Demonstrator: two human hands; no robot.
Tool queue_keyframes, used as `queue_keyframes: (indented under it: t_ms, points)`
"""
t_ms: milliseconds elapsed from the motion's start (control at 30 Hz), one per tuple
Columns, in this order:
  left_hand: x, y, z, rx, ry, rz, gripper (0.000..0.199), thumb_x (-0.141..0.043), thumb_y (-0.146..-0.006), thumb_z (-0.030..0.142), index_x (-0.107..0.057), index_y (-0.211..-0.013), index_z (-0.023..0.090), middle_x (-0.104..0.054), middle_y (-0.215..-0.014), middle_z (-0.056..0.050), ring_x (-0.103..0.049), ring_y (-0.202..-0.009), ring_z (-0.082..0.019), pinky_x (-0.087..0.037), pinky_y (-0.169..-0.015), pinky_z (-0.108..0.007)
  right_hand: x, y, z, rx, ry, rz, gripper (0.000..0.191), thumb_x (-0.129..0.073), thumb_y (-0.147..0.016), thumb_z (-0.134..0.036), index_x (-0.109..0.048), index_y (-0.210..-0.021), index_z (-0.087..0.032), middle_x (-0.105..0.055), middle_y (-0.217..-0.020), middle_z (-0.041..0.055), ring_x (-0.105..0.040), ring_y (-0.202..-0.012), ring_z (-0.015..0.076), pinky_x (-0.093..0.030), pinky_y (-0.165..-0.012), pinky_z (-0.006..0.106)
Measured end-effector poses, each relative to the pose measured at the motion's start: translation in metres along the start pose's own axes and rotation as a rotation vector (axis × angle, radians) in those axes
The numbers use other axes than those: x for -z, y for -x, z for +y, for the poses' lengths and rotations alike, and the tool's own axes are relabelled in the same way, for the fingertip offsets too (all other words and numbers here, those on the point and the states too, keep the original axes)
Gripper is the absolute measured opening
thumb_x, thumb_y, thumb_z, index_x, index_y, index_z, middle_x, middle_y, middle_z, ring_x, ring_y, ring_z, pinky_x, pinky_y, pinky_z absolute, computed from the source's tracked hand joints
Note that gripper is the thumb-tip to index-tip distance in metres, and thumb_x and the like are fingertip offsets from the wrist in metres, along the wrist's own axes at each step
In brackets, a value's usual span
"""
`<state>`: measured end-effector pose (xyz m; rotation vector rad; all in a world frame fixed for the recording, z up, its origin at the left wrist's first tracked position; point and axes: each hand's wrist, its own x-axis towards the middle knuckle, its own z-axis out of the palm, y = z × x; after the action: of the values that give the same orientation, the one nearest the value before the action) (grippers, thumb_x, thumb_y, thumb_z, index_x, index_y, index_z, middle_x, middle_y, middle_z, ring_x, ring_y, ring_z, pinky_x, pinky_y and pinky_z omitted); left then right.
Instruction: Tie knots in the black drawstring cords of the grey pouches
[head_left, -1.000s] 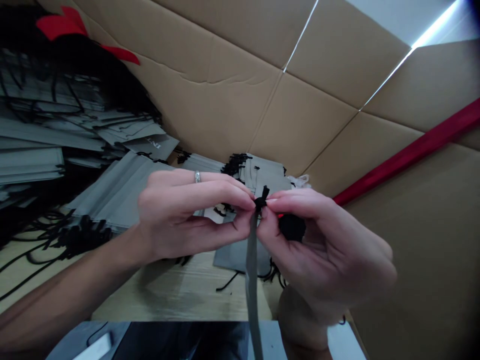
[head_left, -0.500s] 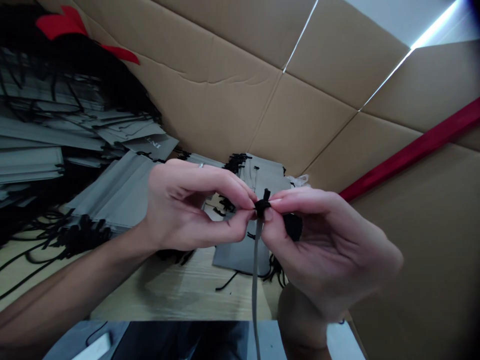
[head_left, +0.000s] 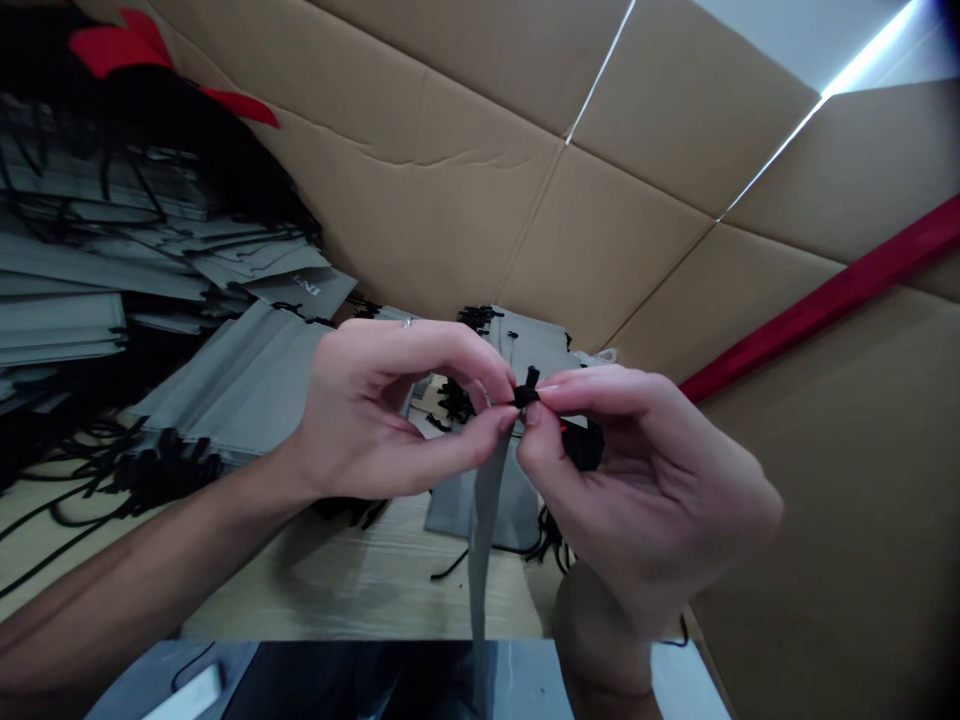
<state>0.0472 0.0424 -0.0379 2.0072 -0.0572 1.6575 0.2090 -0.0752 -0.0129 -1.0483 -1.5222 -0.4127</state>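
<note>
Between my two hands is a knotted black cord (head_left: 527,394), its short end sticking up. My left hand (head_left: 409,410) pinches the cord from the left with thumb and forefinger; a ring shows on one finger. From the right, my right hand (head_left: 637,470) pinches the same knot between thumb and fingertip. A grey fabric bag (head_left: 486,540) hangs below the knot, seen nearly edge-on. Something black, with a speck of red, is partly hidden inside my right palm. What it is I cannot tell.
Grey bags with black cords (head_left: 232,375) lie in stacks on the left, with more grey bags (head_left: 540,345) behind my hands on the pale table (head_left: 352,580). Cardboard walls (head_left: 450,180) rise behind and right. A dark red strip (head_left: 810,300) slants along the right wall.
The hanging grey bag has turned, showing more of its face, and its lower end has swung left. Both hands still pinch the knot; my right hand has shifted slightly left and up.
</note>
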Motion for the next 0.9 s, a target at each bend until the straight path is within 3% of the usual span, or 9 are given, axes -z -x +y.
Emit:
queue_keyframes:
  t_ms: [233, 300, 400, 500, 633, 733, 900]
  points:
    - [0.002, 0.002, 0.009, -0.104, -0.176, 0.025, 0.025, -0.096, -0.089, 0.011, -0.083, -0.106, 0.024, -0.09, -0.097, 0.001, -0.087, -0.086, -0.015, -0.069, -0.078, -0.025, 0.003, -0.001, -0.001, -0.048, -0.023, -0.05, 0.031, -0.084, -0.095, -0.002, -0.082, -0.106, -0.031, -0.087, -0.095, -0.0032, -0.085, -0.09, 0.0208, -0.072, -0.082, 0.041]
    - [0.004, 0.0, 0.01, 0.013, -0.081, -0.017, 0.029, -0.096, -0.092, 0.018, -0.082, -0.117, 0.026, -0.09, -0.108, -0.001, -0.088, -0.099, -0.02, -0.072, -0.088, -0.031, 0.004, -0.001, -0.001, -0.053, -0.047, -0.042, 0.033, -0.085, -0.094, -0.001, -0.083, -0.106, -0.031, -0.087, -0.096, -0.0027, -0.086, -0.094, 0.0223, -0.073, -0.085, 0.042]
    - [0.006, -0.006, 0.009, 0.351, 0.165, -0.219, 0.03, -0.09, -0.1, 0.031, -0.08, -0.128, 0.025, -0.088, -0.126, -0.006, -0.085, -0.119, -0.024, -0.072, -0.103, -0.035, 0.004, -0.003, 0.0, -0.055, -0.093, -0.028, 0.032, -0.084, -0.093, 0.0, -0.083, -0.104, -0.03, -0.087, -0.097, -0.0023, -0.086, -0.095, 0.0227, -0.073, -0.086, 0.042]
    - [0.007, -0.009, 0.007, 0.592, 0.392, -0.404, 0.016, -0.081, -0.111, 0.039, -0.082, -0.114, 0.024, -0.084, -0.105, -0.002, -0.08, -0.095, -0.017, -0.065, -0.079, -0.024, 0.007, -0.005, 0.003, -0.068, -0.117, -0.05, 0.031, -0.083, -0.093, 0.0, -0.082, -0.102, -0.03, -0.087, -0.1, -0.0015, -0.085, -0.095, 0.022, -0.072, -0.084, 0.04]
    - [0.009, -0.012, 0.015, 0.704, 0.374, -0.438, 0.029, -0.083, -0.11, 0.046, -0.081, -0.097, 0.02, -0.071, -0.083, 0.001, -0.062, -0.07, -0.012, -0.046, -0.057, -0.022, 0.017, -0.008, 0.008, -0.108, -0.205, -0.108, 0.03, -0.084, -0.091, 0.0, -0.084, -0.104, -0.027, -0.086, -0.102, -0.0004, -0.084, -0.094, 0.0202, -0.072, -0.082, 0.035]
    - [0.016, -0.014, 0.028, 0.633, 0.16, -0.383, 0.025, -0.078, -0.112, 0.043, -0.085, -0.102, 0.021, -0.074, -0.082, 0.001, -0.059, -0.066, -0.012, -0.04, -0.051, -0.024, 0.025, -0.012, 0.015, -0.193, -0.379, -0.181, 0.03, -0.085, -0.095, -0.006, -0.087, -0.118, -0.026, -0.087, -0.104, 0.0009, -0.082, -0.087, 0.0185, -0.073, -0.076, 0.032]
    - [0.022, -0.012, 0.047, 0.276, -0.231, -0.372, 0.017, -0.072, -0.115, 0.026, -0.085, -0.105, 0.021, -0.075, -0.081, 0.004, -0.062, -0.069, -0.01, -0.046, -0.061, -0.026, 0.032, -0.016, 0.026, -0.218, -0.456, -0.337, 0.033, -0.089, -0.1, -0.009, -0.091, -0.126, -0.029, -0.09, -0.109, 0.0007, -0.084, -0.089, 0.0178, -0.073, -0.077, 0.03]
